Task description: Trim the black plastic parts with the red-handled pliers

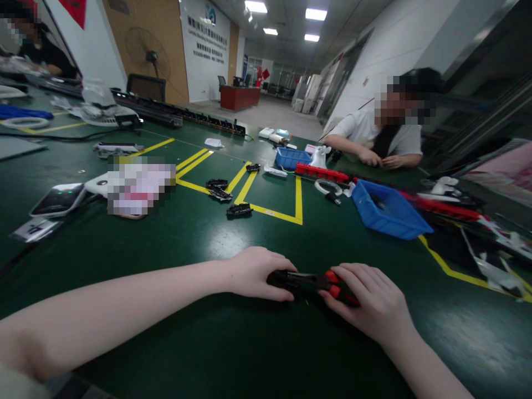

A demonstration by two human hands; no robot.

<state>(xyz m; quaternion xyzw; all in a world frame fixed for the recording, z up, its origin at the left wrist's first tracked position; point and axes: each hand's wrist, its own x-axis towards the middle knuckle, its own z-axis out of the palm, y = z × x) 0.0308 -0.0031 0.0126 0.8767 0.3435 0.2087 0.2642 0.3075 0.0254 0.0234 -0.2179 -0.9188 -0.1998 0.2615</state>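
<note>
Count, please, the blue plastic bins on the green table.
2: the nearer blue bin sits beyond the right hand; the farther blue bin sits toward the back, more left. Others may be hidden.

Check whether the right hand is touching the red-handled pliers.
Touching. The head view shows the right hand closed around the handles of the red-handled pliers, with no gap visible between them.

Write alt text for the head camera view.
A person's left hand holds a small black part at the tip of a red-handled tool, apparently pliers, in the right hand, above a green table. More black parts lie beyond, by yellow tape; farther right are a blue bin and another person.
</note>
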